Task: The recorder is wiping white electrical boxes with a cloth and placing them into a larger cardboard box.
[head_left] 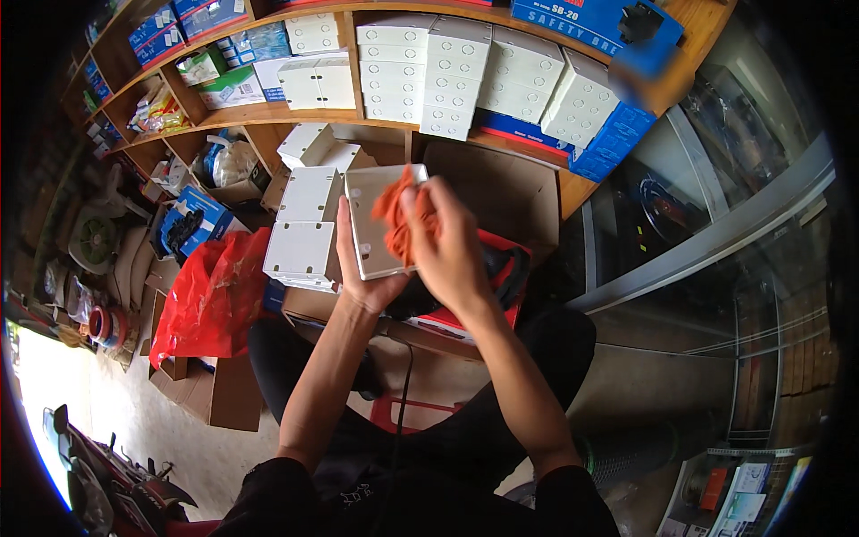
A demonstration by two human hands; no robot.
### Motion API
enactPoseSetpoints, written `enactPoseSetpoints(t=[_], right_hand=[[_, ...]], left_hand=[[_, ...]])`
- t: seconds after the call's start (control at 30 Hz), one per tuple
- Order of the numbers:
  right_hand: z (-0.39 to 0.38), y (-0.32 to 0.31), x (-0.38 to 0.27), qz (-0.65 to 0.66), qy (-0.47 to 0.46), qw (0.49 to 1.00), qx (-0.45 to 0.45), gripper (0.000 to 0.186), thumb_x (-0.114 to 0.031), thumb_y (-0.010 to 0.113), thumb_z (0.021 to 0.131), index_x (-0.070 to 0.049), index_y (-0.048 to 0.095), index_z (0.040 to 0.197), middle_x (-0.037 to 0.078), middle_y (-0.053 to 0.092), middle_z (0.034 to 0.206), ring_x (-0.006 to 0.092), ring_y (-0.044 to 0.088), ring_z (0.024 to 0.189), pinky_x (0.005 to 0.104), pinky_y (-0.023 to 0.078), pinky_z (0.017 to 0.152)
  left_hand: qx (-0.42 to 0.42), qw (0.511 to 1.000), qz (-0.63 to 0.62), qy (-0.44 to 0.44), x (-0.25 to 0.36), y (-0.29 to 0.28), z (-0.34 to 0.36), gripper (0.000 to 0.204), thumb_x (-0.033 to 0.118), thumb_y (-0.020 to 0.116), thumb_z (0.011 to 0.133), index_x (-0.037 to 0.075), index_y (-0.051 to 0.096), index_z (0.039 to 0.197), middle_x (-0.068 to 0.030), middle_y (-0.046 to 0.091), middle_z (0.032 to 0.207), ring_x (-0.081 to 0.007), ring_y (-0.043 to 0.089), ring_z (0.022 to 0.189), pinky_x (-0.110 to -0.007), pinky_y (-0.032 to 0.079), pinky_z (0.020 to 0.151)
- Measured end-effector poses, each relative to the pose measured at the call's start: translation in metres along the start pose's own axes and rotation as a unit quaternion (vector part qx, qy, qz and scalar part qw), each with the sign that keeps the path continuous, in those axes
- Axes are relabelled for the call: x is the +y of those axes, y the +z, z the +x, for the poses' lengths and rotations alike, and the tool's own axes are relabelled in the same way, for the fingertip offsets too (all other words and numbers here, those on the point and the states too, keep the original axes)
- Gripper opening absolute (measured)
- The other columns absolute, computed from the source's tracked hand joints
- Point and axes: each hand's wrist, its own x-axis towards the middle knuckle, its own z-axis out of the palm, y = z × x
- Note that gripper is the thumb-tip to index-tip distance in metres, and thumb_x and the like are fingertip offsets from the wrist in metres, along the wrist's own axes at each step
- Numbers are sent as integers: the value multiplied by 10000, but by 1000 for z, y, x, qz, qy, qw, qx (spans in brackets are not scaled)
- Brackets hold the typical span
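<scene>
A shallow white plastic electrical box (369, 234), its hollow side facing me, is tilted in front of my chest. My left hand (365, 288) is closed around its left side and lower edge. My right hand (452, 255) grips a crumpled orange cloth (392, 219) that lies against the inside of the box and covers much of it. My right fingers are slightly blurred. Just left of my left hand stand stacked white boxes (304, 246) of a like kind, with more white boxes (309, 146) behind them.
Wooden shelves (349, 63) with white box stacks (452, 76) curve across the back. A red plastic bag (210, 291) sits at left on a cardboard box (234, 394). A red and black box (506, 277) lies beyond my right forearm. A glass cabinet frame (707, 228) stands at right.
</scene>
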Motion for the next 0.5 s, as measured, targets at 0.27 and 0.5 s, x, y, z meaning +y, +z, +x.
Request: enactPoseSetpoints(t=[0.27, 0.5], right_hand=[[1, -23, -13, -94, 99, 936, -323, 596, -293, 582, 1064, -6, 383, 1546, 217, 648, 1314, 347, 639, 1148, 400, 492, 994], [-12, -37, 1, -198, -9, 963, -184, 504, -305, 792, 860, -4, 653, 1239, 170, 694, 1120, 361, 629, 1072, 483, 482, 898]], left_hand=[[78, 996, 35, 9, -4, -13, -4, 633, 643, 413, 1040, 108, 633, 1295, -115, 693, 1241, -288, 657, 1140, -452, 506, 1025], [92, 992, -10, -87, 3, -6, -1, 625, 603, 395, 1060, 76, 618, 1311, -135, 702, 1220, -301, 676, 1115, -483, 529, 1018]])
